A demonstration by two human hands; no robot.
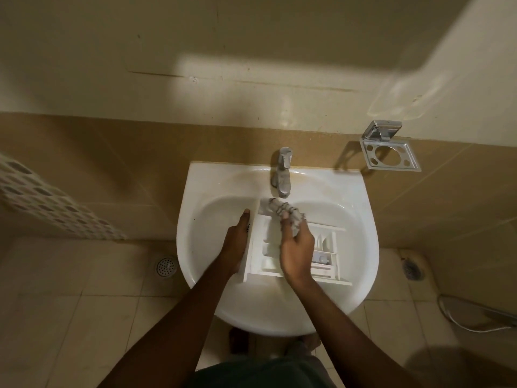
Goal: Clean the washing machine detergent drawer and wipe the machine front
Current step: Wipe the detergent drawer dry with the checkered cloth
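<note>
Cloth (279, 210) sits gripped in right hand (296, 247) over drawer (327, 245); left hand (236, 239) presses flat against its side.

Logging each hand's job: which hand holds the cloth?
The right hand: its fingers curl round the grey patterned cloth above the white drawer in the sink. The left hand has no cloth and lies against the drawer's left wall.

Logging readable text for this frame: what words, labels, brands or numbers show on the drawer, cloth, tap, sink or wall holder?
No readable text in this frame.
detergent drawer: faint marks inside the compartments, too blurred to read.
cloth: dark pattern, not letters.
tap, sink, wall holder: no brand, label or number visible.
</note>
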